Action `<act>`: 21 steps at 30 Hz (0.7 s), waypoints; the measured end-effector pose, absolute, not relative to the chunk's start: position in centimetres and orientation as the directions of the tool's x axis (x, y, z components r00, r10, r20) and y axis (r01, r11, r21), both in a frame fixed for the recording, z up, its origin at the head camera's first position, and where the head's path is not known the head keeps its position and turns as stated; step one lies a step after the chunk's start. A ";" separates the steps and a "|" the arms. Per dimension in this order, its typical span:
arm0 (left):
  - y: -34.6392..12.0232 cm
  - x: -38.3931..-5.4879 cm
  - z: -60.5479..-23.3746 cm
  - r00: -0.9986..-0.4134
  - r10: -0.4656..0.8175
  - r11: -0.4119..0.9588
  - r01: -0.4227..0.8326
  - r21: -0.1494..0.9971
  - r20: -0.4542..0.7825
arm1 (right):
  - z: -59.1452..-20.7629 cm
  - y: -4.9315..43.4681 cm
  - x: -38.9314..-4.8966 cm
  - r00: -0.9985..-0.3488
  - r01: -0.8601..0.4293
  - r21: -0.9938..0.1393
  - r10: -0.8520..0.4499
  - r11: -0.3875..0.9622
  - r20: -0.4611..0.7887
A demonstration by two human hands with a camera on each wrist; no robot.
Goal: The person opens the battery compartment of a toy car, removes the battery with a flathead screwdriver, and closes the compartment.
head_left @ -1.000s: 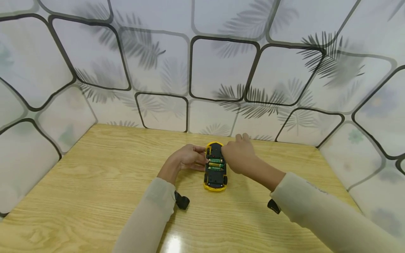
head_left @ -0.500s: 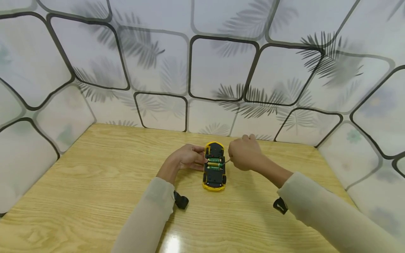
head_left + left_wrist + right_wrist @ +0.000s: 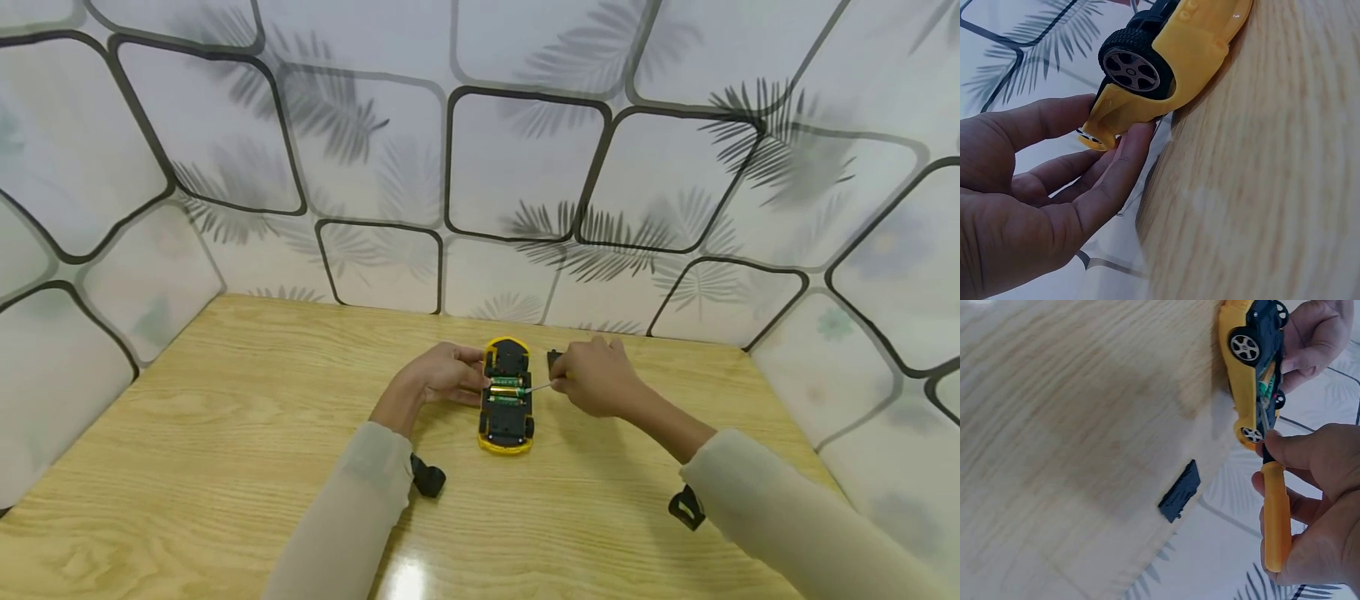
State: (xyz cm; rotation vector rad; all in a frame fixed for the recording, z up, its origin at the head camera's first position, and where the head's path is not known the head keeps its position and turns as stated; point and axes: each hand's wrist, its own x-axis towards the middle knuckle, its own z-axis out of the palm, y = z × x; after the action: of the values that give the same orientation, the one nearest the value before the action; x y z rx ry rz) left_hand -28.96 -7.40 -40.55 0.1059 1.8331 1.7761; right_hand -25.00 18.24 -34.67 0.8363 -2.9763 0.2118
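Note:
A yellow toy car (image 3: pixel 506 429) lies upside down on the wooden table, its black underside up and the battery compartment uncovered. Inside lie green-and-gold batteries (image 3: pixel 507 391), three side by side. My left hand (image 3: pixel 450 373) grips the car's left side, thumb at the compartment edge and fingers along the yellow body (image 3: pixel 1197 50). My right hand (image 3: pixel 598 375) holds a screwdriver with an orange handle (image 3: pixel 1277 515) and a black collar. Its thin metal shaft (image 3: pixel 540 387) points left, the tip at the right end of the middle battery.
A black battery cover (image 3: pixel 1180 492) lies on the table (image 3: pixel 262 433) to the right of the car, partly behind the right hand in the head view. A patterned wall (image 3: pixel 517 167) rises along the table's back edge.
My right hand has moved right, away from the car, bringing the screwdriver's shaft and the black cover into sight. The left hand and the car have stayed nearly still.

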 end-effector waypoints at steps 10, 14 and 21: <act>-7.5 -28.8 -40.5 -0.833 0.440 0.109 -0.322 0.941 -0.336 | -37.1 20.0 -24.9 -0.845 -0.534 -0.232 -0.504 0.813 0.179; -7.5 -28.9 -40.6 -0.834 0.436 0.110 -0.323 0.940 -0.338 | -38.0 20.6 -25.1 -0.853 -0.521 -0.299 -0.487 0.799 0.187; -7.4 -28.9 -40.5 -0.833 0.435 0.115 -0.327 0.938 -0.343 | -39.0 21.2 -25.4 -0.861 -0.507 -0.385 -0.476 0.771 0.180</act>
State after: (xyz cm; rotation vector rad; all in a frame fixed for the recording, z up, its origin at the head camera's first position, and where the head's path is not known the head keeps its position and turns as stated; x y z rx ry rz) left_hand -28.93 -7.38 -40.47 0.1049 1.8427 1.7740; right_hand -25.41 21.16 -39.03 0.8024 -2.8883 0.6598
